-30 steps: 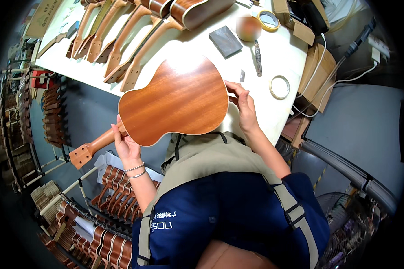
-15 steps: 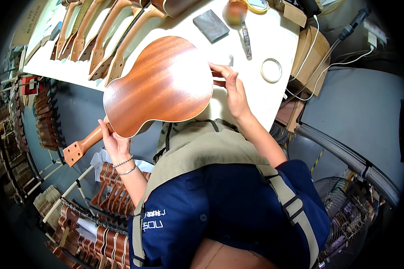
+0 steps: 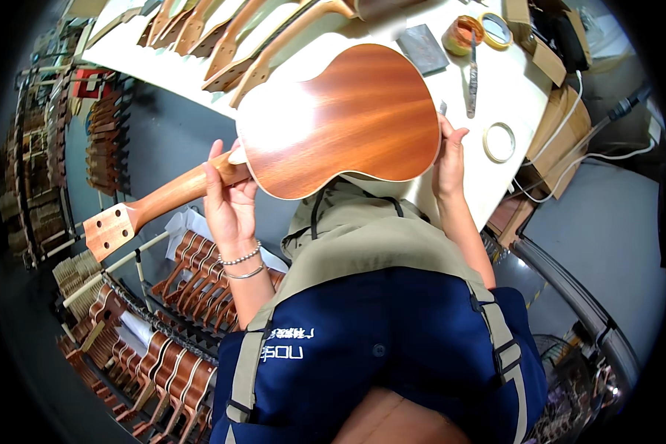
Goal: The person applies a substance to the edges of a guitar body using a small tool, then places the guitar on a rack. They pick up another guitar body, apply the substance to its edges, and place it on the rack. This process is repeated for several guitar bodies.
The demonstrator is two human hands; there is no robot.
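The ukulele (image 3: 355,122) in my hands has tilted, its glare sliding from the lower bout to the upper.
My left hand (image 3: 231,211) curls around the neck (image 3: 174,189) close to the heel, fingers bent about the wood; my right hand (image 3: 449,166) is at the lower bout's rim, thumb raised, fingertips partly hidden, so I cannot tell how tightly they press. The instrument is back-up between me and the white table (image 3: 485,185), its body overlapping the near edge in my view, the four-holed headstock (image 3: 112,229) pointing left. Past the body are a dark grey block (image 3: 420,46), a jar of orange-brown paste (image 3: 459,44), a long-handled tool (image 3: 473,85) beside it and a pale tape roll (image 3: 487,144); more ukulele necks (image 3: 233,44) lie at upper left.
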